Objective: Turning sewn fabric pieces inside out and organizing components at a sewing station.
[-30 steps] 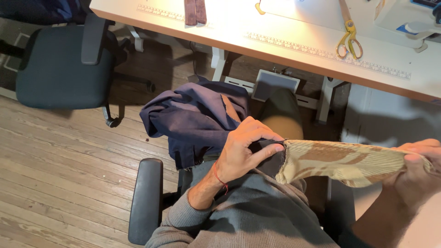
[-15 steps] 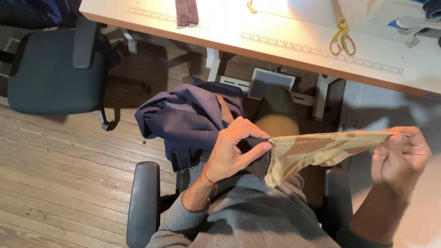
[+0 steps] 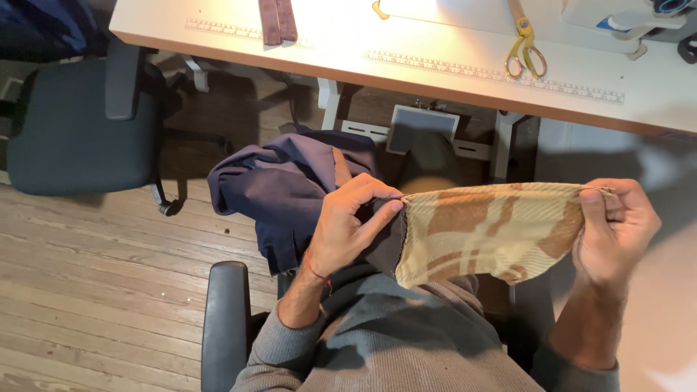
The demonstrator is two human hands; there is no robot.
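Observation:
A tan and brown checked piece of cloth (image 3: 486,232) is stretched flat between my two hands above my lap. My left hand (image 3: 348,225) pinches its left edge, where a dark lining shows, and also rests against a dark navy garment (image 3: 283,192) draped over my left knee. My right hand (image 3: 613,229) grips the cloth's right edge with the fingers curled around it. A red thread circles my left wrist. My grey sleeves show at the bottom.
A white worktable (image 3: 435,65) with printed rulers runs across the top. On it lie yellow-handled scissors (image 3: 524,47) and a brown fabric strip (image 3: 278,20). A dark office chair (image 3: 80,131) stands left on the wooden floor. My chair's black armrest (image 3: 226,327) is lower left.
My hands have drawn the checked cloth out wider and turned it flat toward the camera. My right hand rose slightly and the view shifted a little.

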